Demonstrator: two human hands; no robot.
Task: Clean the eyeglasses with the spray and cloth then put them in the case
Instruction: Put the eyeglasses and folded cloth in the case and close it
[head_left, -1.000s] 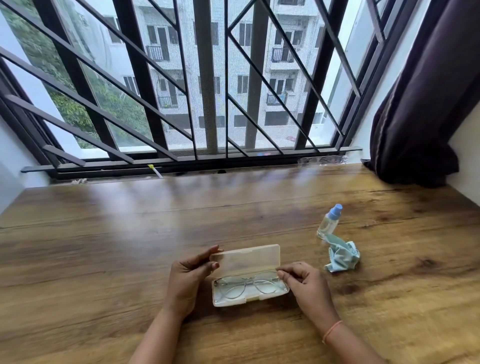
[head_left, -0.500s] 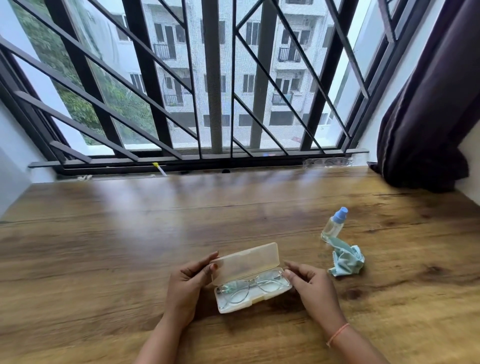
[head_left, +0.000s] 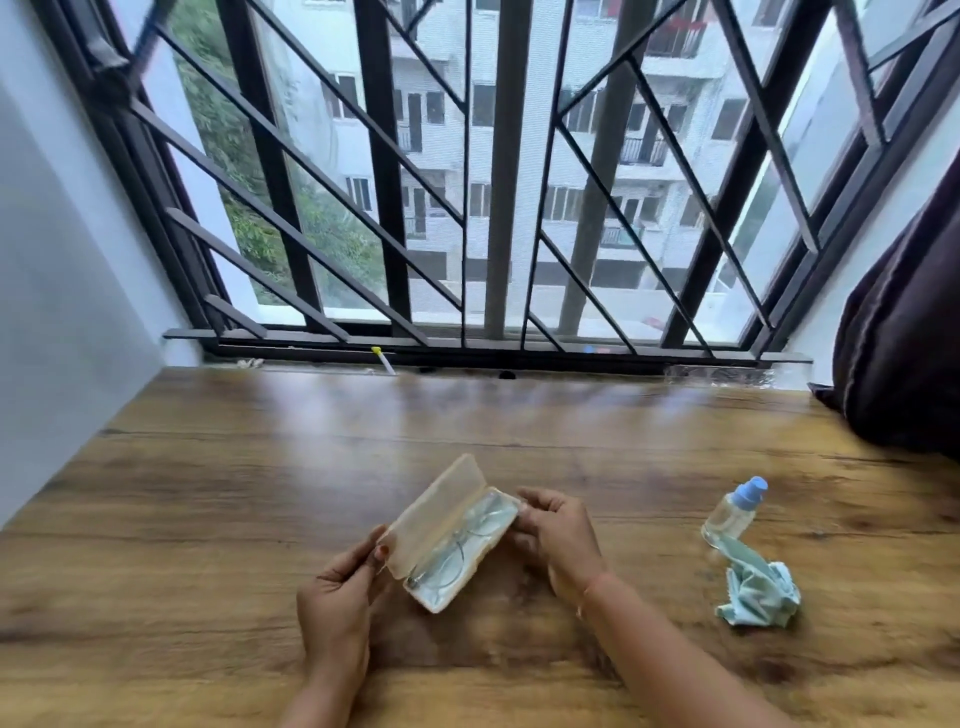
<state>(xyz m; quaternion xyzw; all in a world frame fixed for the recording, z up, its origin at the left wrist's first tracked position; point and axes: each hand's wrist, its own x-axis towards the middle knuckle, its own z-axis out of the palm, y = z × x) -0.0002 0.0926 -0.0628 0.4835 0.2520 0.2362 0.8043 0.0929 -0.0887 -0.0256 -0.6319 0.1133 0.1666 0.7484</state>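
- Two hands are holding the translucent cream plastic eyeglass case (head_left: 441, 512), its lid open: the left hand (head_left: 337, 597) is pinching the near end and the right hand (head_left: 556, 530) is clasping the far end.
- The thin metal-rimmed eyeglasses (head_left: 460, 545) are lying inside the case.
- Risk: the case is sitting skewed, so the glasses may be slipping out, or a closing lid may be pinching them.
- The clear blue-capped spray bottle (head_left: 732, 512) and crumpled pale blue cloth (head_left: 758, 592) are resting to the right.
- The glossy brown wooden table (head_left: 208, 519) is meeting the dark barred window (head_left: 387, 208), and a dark curtain (head_left: 904, 364) is hanging on the right.

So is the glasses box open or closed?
Open. The case has its lid raised off the base, and the eyeglasses lie inside. The left hand and right hand hold its ends.
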